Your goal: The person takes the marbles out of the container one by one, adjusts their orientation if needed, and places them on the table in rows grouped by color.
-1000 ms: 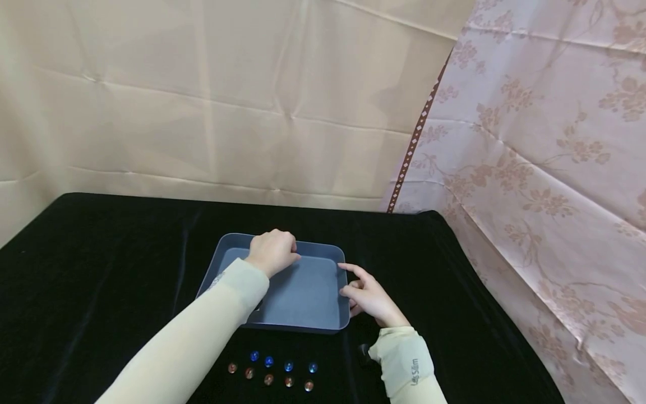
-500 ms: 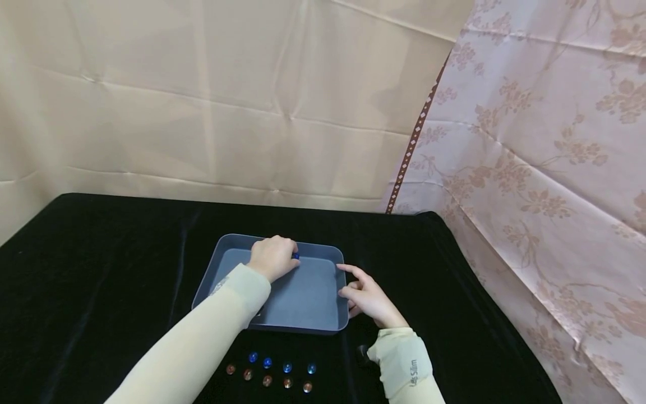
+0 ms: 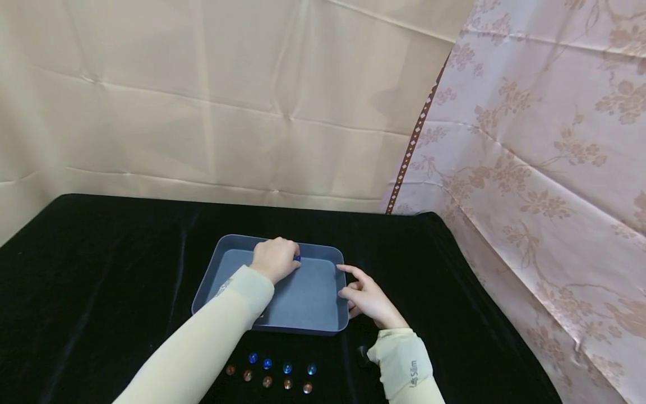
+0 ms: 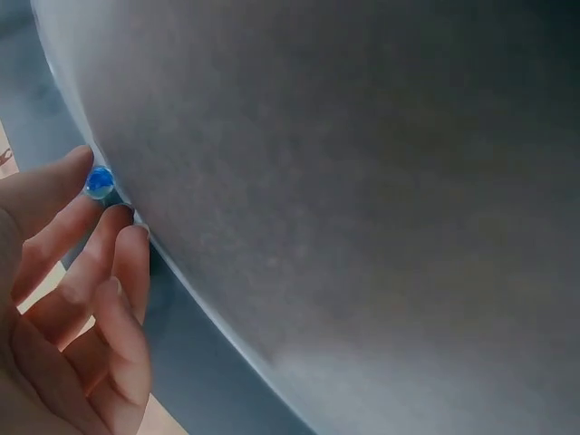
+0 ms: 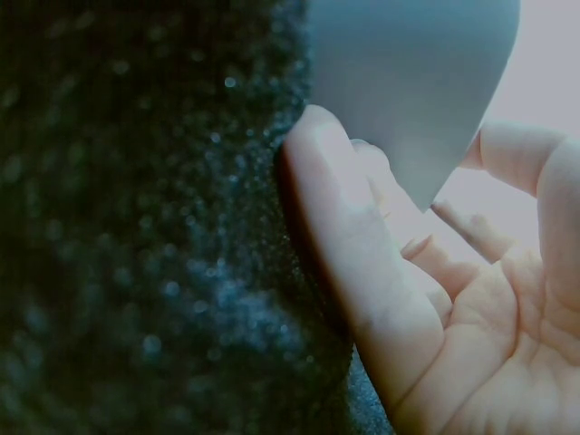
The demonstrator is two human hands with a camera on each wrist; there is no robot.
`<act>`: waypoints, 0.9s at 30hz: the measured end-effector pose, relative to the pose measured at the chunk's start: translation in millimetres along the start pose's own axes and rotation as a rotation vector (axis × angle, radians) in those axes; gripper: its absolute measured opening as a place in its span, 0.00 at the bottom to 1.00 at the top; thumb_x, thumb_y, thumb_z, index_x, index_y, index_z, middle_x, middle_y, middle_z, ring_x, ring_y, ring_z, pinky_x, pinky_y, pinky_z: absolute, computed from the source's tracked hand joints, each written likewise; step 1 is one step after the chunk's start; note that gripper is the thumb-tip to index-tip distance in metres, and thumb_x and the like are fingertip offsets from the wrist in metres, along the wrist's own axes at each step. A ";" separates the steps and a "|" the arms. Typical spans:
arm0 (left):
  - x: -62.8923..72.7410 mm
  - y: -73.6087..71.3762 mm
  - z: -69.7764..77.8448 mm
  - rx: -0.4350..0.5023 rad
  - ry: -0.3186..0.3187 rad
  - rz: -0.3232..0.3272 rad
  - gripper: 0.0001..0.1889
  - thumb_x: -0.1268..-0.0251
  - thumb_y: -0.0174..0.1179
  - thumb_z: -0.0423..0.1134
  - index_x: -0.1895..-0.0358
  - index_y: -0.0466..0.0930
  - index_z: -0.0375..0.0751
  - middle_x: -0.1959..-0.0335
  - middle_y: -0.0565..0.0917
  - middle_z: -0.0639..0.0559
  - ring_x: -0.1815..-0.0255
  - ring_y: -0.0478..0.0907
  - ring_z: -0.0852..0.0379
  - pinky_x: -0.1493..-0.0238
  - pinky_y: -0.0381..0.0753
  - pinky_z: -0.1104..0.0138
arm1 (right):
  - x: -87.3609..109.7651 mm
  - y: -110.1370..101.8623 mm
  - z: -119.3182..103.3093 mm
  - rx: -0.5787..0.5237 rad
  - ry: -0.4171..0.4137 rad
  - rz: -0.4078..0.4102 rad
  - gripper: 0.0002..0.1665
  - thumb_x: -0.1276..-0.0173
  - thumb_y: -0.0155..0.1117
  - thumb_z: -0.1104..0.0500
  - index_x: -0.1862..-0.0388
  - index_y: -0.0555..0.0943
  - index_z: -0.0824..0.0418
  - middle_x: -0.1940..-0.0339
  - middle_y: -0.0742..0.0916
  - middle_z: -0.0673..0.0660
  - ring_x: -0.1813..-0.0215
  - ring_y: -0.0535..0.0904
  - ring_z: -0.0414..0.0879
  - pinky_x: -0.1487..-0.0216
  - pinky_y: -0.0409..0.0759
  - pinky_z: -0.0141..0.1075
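Observation:
My left hand (image 3: pixel 275 260) is over the far half of the blue-grey tray (image 3: pixel 303 308) and pinches a blue marble (image 4: pixel 100 182) between thumb and fingers. In the head view only a bit of that marble shows past the fingertips. My right hand (image 3: pixel 370 297) is at the tray's right side. Its index finger is stretched out to the rim, the thumb lies at the edge, and the other fingers are curled against the outer wall. In the right wrist view the tray's wall (image 5: pixel 412 91) stands between the digits of that hand. My left forearm hides part of the tray's near left side.
In front of the tray, several blue marbles (image 3: pixel 287 368) form a row, with several reddish-brown marbles (image 3: pixel 267 382) in a row nearer me. All lie on the black cloth (image 3: pixel 111 280) over the table. A beige curtain (image 3: pixel 202 101) and a flowered curtain (image 3: pixel 545 140) hang behind.
My left hand has turned and shifted slightly, so the blue marble at its fingertips, hidden one second ago, shows now. My right hand stays at the tray's edge.

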State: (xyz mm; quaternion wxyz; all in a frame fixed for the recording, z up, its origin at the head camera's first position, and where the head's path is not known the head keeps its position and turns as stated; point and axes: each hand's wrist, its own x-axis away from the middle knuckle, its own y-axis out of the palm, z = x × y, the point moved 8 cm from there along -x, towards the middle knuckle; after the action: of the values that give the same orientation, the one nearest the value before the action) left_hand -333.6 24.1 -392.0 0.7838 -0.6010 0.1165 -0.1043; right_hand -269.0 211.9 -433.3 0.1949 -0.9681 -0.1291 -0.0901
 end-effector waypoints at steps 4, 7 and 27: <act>-0.6 1.3 3.7 -0.025 0.019 -0.012 0.09 0.37 0.68 0.46 0.57 0.89 0.50 0.61 0.89 0.54 0.68 0.82 0.57 0.65 0.84 0.58 | 0.4 -0.4 0.5 0.001 0.001 0.001 0.35 0.31 0.58 0.64 0.26 0.64 0.56 0.72 0.80 0.57 0.74 0.82 0.44 0.68 0.86 0.42; -1.1 2.3 5.3 -0.053 0.036 -0.014 0.08 0.37 0.67 0.45 0.58 0.89 0.51 0.62 0.89 0.55 0.69 0.81 0.58 0.66 0.83 0.59 | 0.3 -0.3 0.8 0.003 0.003 -0.002 0.35 0.31 0.58 0.64 0.26 0.64 0.56 0.72 0.80 0.57 0.73 0.82 0.44 0.68 0.86 0.42; -0.4 -13.2 4.8 -0.046 0.068 0.009 0.14 0.40 0.65 0.39 0.84 0.78 0.50 0.88 0.73 0.57 0.83 0.67 0.59 0.82 0.63 0.66 | -0.2 1.5 0.7 -0.003 -0.005 -0.020 0.36 0.32 0.58 0.63 0.25 0.64 0.56 0.72 0.82 0.56 0.73 0.83 0.45 0.68 0.86 0.41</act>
State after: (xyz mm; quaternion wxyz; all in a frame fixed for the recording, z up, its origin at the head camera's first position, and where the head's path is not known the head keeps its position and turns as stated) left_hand -332.8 25.2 -378.1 0.7659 -0.6143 0.1479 -0.1185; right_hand -268.6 210.8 -434.6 0.1920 -0.9673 -0.1389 -0.0898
